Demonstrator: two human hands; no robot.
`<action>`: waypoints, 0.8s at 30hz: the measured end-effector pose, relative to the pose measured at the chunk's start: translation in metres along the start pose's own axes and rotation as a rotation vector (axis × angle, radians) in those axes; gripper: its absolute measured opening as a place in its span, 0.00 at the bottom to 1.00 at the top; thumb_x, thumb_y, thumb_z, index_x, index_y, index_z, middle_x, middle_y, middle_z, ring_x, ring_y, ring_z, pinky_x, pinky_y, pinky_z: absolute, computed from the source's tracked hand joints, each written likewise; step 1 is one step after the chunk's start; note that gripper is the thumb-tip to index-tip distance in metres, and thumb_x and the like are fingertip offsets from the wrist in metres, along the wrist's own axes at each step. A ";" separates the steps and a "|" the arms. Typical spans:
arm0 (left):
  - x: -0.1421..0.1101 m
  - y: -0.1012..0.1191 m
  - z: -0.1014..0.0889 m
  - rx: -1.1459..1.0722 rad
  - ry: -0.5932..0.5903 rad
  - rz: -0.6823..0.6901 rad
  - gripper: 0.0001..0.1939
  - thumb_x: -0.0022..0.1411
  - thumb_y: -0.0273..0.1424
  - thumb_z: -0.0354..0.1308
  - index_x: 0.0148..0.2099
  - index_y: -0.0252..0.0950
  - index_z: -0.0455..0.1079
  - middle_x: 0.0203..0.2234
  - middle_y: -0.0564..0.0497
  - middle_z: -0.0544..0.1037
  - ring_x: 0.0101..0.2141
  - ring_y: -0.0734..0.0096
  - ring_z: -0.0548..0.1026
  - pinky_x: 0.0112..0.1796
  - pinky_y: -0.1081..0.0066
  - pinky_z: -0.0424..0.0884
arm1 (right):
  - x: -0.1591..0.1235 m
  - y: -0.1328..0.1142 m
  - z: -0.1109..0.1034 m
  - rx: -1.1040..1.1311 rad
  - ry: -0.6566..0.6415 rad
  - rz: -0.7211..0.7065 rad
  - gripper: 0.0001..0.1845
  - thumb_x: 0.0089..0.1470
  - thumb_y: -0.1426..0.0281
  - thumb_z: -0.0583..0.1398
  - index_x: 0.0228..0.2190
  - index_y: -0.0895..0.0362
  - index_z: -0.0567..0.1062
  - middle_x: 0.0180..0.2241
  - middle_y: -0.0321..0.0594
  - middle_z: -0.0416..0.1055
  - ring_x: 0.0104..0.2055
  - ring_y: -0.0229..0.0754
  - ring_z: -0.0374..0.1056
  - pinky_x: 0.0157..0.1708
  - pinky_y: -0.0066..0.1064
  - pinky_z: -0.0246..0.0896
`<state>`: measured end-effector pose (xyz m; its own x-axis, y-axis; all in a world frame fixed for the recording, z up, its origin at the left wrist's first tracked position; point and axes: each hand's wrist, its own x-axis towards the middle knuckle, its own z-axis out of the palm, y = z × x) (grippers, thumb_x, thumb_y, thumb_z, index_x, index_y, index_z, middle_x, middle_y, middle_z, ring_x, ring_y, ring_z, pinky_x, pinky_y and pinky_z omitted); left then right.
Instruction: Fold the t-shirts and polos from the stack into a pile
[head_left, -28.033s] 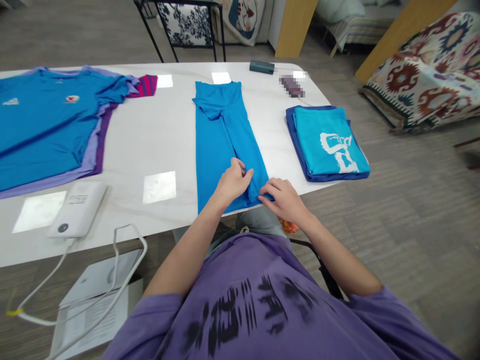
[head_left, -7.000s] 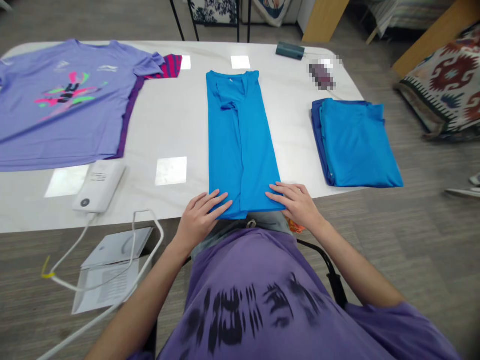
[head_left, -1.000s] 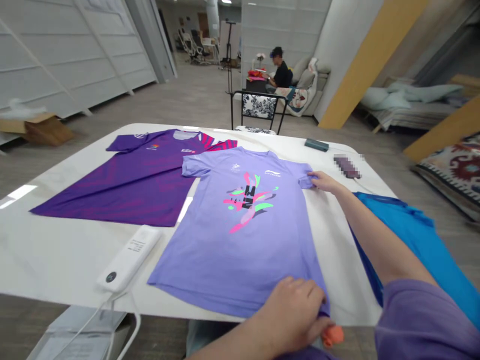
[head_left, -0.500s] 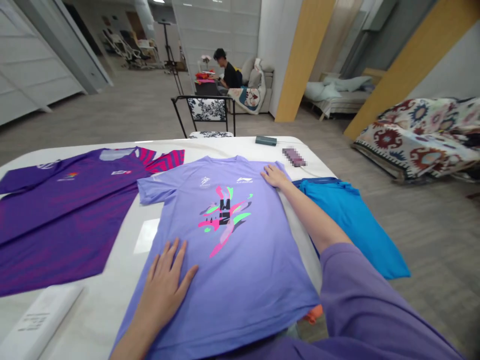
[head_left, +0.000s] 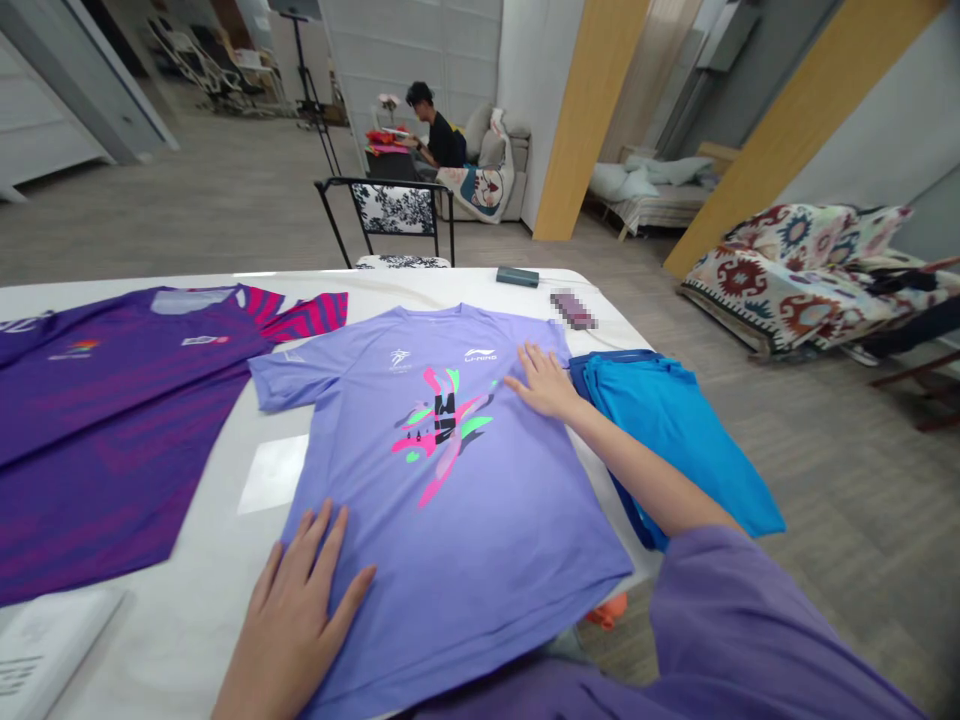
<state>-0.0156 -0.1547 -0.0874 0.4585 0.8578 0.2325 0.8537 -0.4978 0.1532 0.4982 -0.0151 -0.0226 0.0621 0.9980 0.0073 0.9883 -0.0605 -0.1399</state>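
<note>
In the head view, you have in front of you a light purple, short-sleeved T-shirt of thin cloth [head_left: 480, 530], spread with its printed chest up on the white, smooth table [head_left: 187, 600]. I judge that this shirt is light and very soft, not fragile, and it probably slides easily on such a smooth top; a pull from only one point would likely make wrinkles. The good places to take hold seem to be the shoulder seams and the two corners of the bottom hem, with both layers pinched together. Your left hand [head_left: 292, 610] is open, palm down, with the fingers spread on the left side of the shirt, and it grips nothing. Your right hand [head_left: 547, 385] is also open and lies flat near the right shoulder, without pinching the cloth. To the left is a dark purple T-shirt with magenta pattern [head_left: 120, 430]; to the right, beside your forearm, is a pile of folded blue fabric garments [head_left: 675, 430].
</note>
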 end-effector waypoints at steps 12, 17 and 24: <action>-0.051 0.013 -0.028 -0.033 0.017 0.031 0.42 0.83 0.48 0.54 0.88 0.39 0.48 0.83 0.40 0.58 0.82 0.46 0.56 0.80 0.44 0.50 | -0.232 -0.050 0.045 -0.029 0.114 -0.186 0.50 0.79 0.44 0.47 0.85 0.53 0.35 0.83 0.50 0.48 0.86 0.58 0.47 0.84 0.65 0.43; -0.073 0.010 -0.055 -0.066 0.067 -0.231 0.32 0.82 0.46 0.55 0.78 0.36 0.66 0.73 0.35 0.72 0.72 0.43 0.71 0.71 0.46 0.66 | -0.170 -0.138 -0.006 0.079 0.060 -0.261 0.48 0.73 0.39 0.51 0.84 0.41 0.50 0.79 0.46 0.60 0.82 0.59 0.56 0.83 0.60 0.54; -0.111 -0.010 -0.076 -0.138 0.090 -0.522 0.21 0.78 0.48 0.61 0.59 0.37 0.77 0.55 0.37 0.80 0.54 0.43 0.80 0.52 0.47 0.74 | 0.030 -0.360 -0.024 0.238 -0.092 -0.509 0.24 0.77 0.51 0.55 0.61 0.50 0.80 0.62 0.47 0.81 0.62 0.55 0.79 0.62 0.43 0.76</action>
<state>-0.0944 -0.2549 -0.0417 -0.0458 0.9840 0.1721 0.9188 -0.0261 0.3938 0.1480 0.0364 0.0519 -0.4367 0.8984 0.0473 0.8311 0.4230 -0.3611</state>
